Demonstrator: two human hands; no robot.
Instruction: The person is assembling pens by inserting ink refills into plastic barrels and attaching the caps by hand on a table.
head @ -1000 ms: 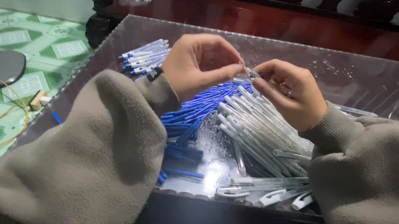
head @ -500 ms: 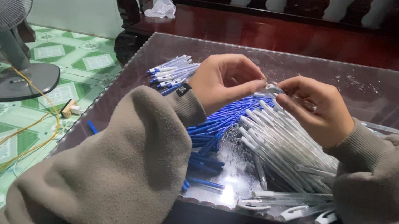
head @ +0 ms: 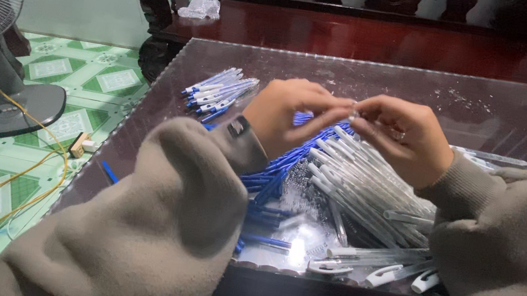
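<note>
Raised slightly since the earlier frame: left hand (head: 286,113) and right hand (head: 399,136) pinching one small part (head: 354,107) (axis unclear) above table-centre pens (head: 357,177).

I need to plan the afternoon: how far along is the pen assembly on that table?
Done: a small bundle of finished pens lies apart at the table's far left. In hand: left hand and right hand meet on one small part. Left: large heaps of blue refills and clear barrels.

We see glossy glass on the surface (head: 427,96), smooth shiny plastic pen barrels (head: 370,186), matt fleecy cloth sleeves (head: 173,225), polished dark wood bench (head: 379,39) at twelve o'clock.
</note>
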